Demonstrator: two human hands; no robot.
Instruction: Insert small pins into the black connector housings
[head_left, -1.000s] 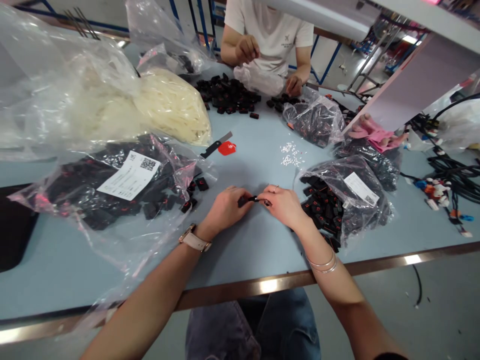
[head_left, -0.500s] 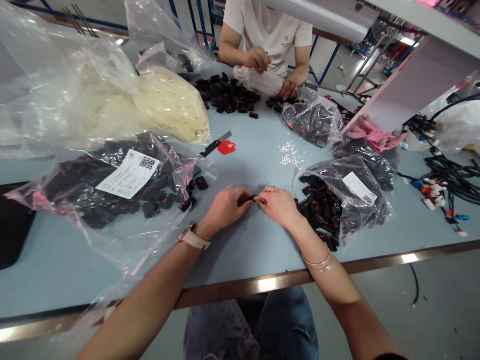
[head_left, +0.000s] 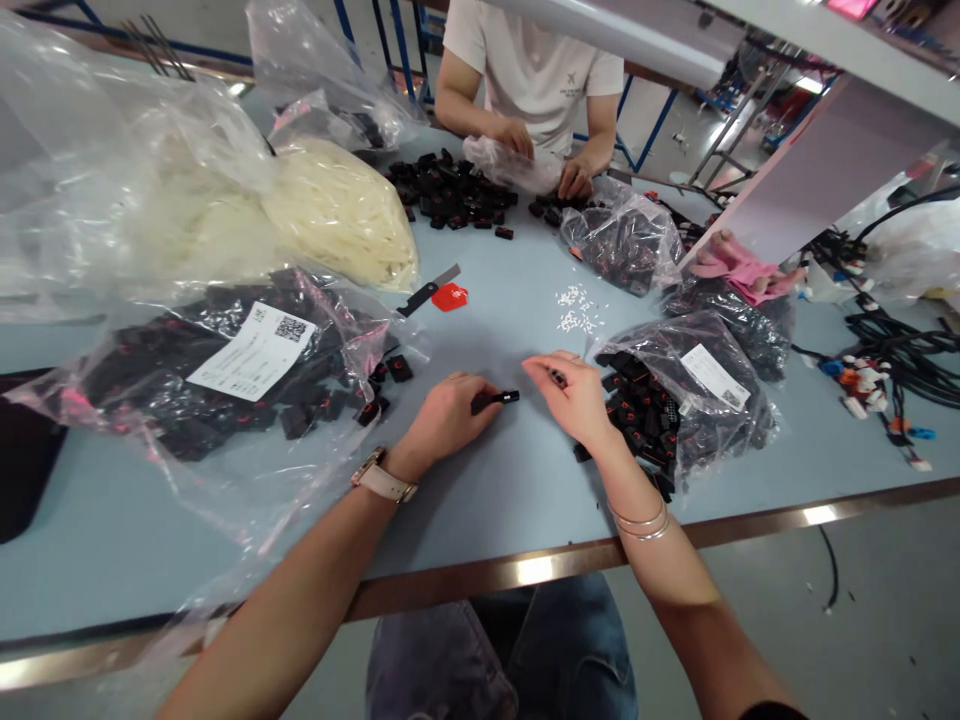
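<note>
Jutting rightward from the left hand (head_left: 450,415), the black part (head_left: 507,397) sits over the middle of the near table (head_left: 487,520), pale spots showing at its free end. That hand pinches its other end between thumb and fingers. The right hand (head_left: 576,405) is just beside it, apart from the part, fingertips drawn close together; whether they grip anything is too small to tell. Something small and dark shows among its curled fingers.

Beyond the hands lie scattered white bits (head_left: 577,310), and left of them a knife (head_left: 435,288) beside a red piece (head_left: 451,298). Near the right wrist, black pieces (head_left: 641,415) spill from a labelled bag (head_left: 724,400). Another labelled bag (head_left: 187,350) of black pieces lies left, with a bag of cream strips (head_left: 345,215) behind it. Across the table, a co-worker's hands (head_left: 576,181) are at a clear bag (head_left: 517,168).
</note>
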